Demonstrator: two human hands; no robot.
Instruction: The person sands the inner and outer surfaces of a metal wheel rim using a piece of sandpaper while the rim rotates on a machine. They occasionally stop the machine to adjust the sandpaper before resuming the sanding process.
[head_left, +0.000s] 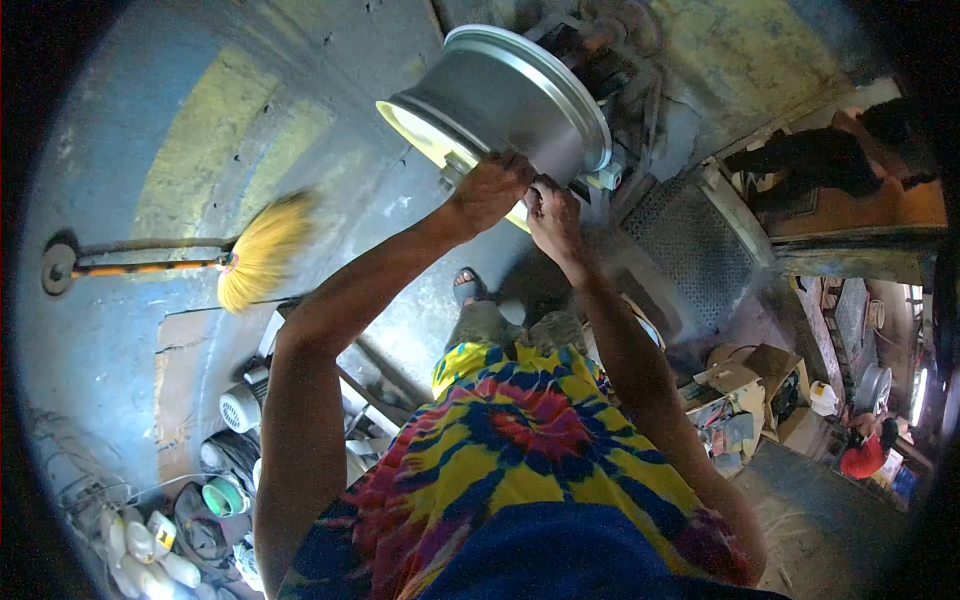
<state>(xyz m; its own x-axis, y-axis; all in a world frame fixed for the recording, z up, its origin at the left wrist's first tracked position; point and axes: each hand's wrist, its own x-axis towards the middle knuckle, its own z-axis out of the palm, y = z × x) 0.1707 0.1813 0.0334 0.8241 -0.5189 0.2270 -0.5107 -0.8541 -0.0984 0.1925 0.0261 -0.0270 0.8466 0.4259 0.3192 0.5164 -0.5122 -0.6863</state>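
Observation:
A silver wheel rim (500,95) is tilted at the top centre, its lower left edge lit yellowish. My left hand (493,188) is closed at the rim's near edge, beside a small metal piece (455,168) that sticks out there. Right next to it, my right hand (552,212) has its fingers pressed together at the same edge. The two hands nearly meet. What lies between the fingers of either hand is too small and shadowed to make out. Dark machinery (600,60) stands behind the rim.
At left a yellow broom (265,255) lies near a round disc (58,268). A motor (241,407) and white bottles (140,545) are at lower left. Cardboard boxes (735,385) sit at right. One person in dark trousers (815,165) and another in red (868,455) are at right.

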